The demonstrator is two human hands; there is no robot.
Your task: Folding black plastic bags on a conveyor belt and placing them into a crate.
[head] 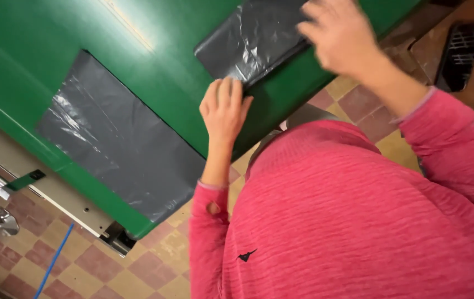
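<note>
A folded stack of dark grey plastic bags lies flat on the green table, near its edge, where both hands can work it against a firm surface. The left hand presses its fingers, held flat and together, on the stack's near corner, seemingly pinning it rather than grasping. Just beyond, the right hand hovers with fingers loosely spread over the stack's far edge; it is blurred, so contact is unclear. To the left of both hands, a single flattened bag lies spread out, apart from the stack.
</note>
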